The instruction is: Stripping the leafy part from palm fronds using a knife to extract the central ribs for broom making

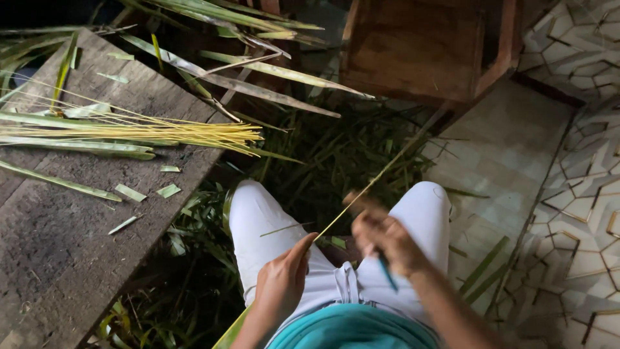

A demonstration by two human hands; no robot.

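The person is sitting with white-trousered knees apart, holding a long thin leaf rib (361, 194) that is running from the lap toward two o'clock. The left hand (282, 281) is pinching its near end, fingers closed on it, probably to keep it taut. The right hand (384, 240), blurred with motion, is wrapped around a small blue-handled tool (387, 271) and is touching the rib farther along, seemingly scraping it. At ten o'clock, a bundle of pale yellow stripped ribs (155, 131) is lying on the dark wooden tabletop (58, 245), apparently set aside together. Green leaf scraps (336, 155) are covering the floor at twelve o'clock, below a wooden stool (420, 48). No packages, labels or signs are showing.
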